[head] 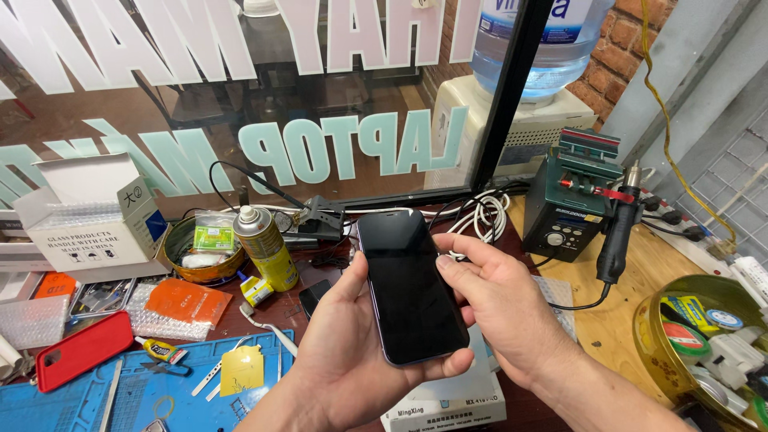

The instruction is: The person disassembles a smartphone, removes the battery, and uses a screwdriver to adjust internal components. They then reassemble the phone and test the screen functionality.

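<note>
A person's left hand [344, 344] cradles a dark smartphone [410, 284] from below at the centre of a cluttered repair table [608, 320], its grip clamped on the phone with the thumb along the left edge and fingertips curling round the lower right corner. The right hand [500, 308] comes in from 4 o'clock, its grip also closed on the phone, thumb pressed to the right edge; the remaining fingers pass behind the phone and cannot be seen clearly. The phone is held above the table, screen up and black, tilted with its top toward 11 o'clock.

At 10 o'clock from the phone stands a yellow spray can [266, 246], just beside a round tin [192, 260] of small parts. Further toward 9 o'clock sits an open white cardboard box [88, 212]. At 8 o'clock a red phone case [82, 349] lies near a blue work mat [136, 392], with a small glue tube [158, 348] between them. At 2 o'clock a green soldering station [568, 208] stands with a black hot-air wand [618, 232] hanging at its side. At 4 o'clock, by the table's edge, a gold-coloured bowl [704, 344] holds tape rolls. A water bottle [544, 40] on a dispenser rises at 1 o'clock behind a glass pane.
</note>
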